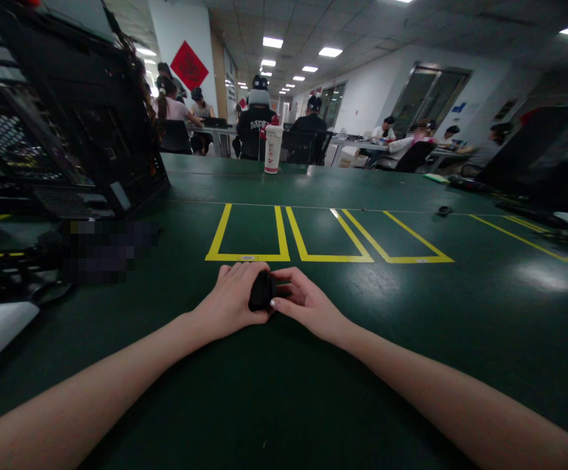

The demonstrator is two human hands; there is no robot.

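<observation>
I see the left hand gripping a small black boxy object, right hand pinching its edge; uneven pulling might drop it.

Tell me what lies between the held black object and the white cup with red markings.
In the head view, a U-shaped yellow tape outline and a thin pale line on the dark-green tabletop.

White letters beginning "A" on black shirt; the rest unclear
</observation>
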